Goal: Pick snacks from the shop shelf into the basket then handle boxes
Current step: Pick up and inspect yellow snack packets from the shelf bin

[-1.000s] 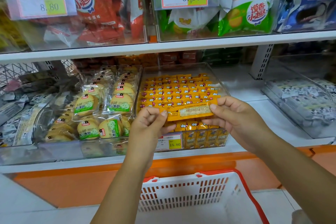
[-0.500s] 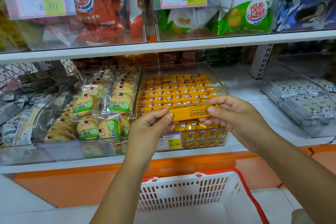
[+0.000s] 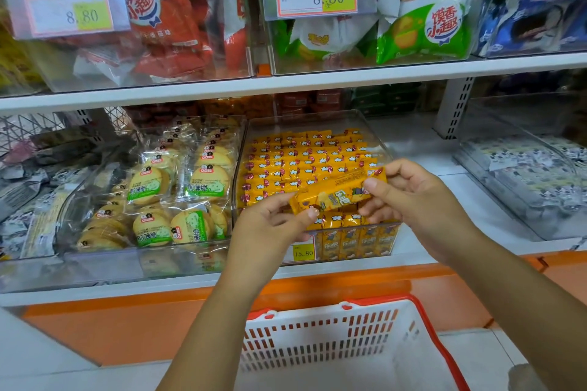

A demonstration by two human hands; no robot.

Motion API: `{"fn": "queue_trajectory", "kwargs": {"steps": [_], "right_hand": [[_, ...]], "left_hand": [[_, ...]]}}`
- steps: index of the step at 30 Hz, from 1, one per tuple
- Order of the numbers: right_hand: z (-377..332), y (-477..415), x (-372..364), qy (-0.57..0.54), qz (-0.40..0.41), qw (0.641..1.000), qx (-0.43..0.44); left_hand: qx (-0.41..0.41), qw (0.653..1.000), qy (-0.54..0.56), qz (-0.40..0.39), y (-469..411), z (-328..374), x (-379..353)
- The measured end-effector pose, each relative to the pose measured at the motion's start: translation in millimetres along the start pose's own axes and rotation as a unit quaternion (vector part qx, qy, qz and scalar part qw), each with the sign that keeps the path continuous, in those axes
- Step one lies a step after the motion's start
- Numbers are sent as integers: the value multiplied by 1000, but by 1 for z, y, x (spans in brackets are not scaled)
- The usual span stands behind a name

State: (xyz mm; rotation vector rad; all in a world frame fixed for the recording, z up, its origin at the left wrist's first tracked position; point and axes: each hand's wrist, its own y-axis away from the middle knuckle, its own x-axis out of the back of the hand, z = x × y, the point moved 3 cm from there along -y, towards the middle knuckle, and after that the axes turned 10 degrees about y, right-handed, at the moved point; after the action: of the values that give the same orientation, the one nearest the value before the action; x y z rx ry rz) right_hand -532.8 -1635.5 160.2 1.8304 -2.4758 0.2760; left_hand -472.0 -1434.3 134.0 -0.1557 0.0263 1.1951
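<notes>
A long yellow snack packet [image 3: 336,192] is held by both hands above the front of a clear bin [image 3: 317,119] full of the same yellow packets. My left hand [image 3: 273,227] pinches its left end between thumb and fingers. My right hand [image 3: 413,195] pinches its right end. The packet's printed front faces me and it tilts up to the right. A white basket with a red rim [image 3: 422,320] stands on the floor below my arms; its visible part holds nothing.
A clear bin of round biscuit packs [image 3: 178,197] sits left of the yellow bin. Another bin of black-and-white packets [image 3: 533,174] is at right. The upper shelf [image 3: 286,81] carries red, green and blue bags behind price tags. An orange shelf base runs below.
Both hands have turned the yellow packet over, from its back with small print to its printed front. The hands stayed in about the same place above the bin.
</notes>
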Motion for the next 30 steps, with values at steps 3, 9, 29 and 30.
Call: {"fn": "queue_trajectory", "kwargs": {"steps": [3, 9, 29, 30], "right_hand": [[1, -1, 1, -7, 12, 1000, -8], [-6, -8, 14, -3, 24, 1000, 10], [-4, -65, 25, 572, -68, 811, 104], [-3, -66, 24, 564, -53, 817, 109]], "left_hand": [[-25, 997, -70, 14, -2, -2, -4], [-118, 930, -348, 13, -18, 6, -19], [-117, 910, -393, -59, -87, -20, -46], [-119, 909, -394, -58, -87, -20, -46]]}}
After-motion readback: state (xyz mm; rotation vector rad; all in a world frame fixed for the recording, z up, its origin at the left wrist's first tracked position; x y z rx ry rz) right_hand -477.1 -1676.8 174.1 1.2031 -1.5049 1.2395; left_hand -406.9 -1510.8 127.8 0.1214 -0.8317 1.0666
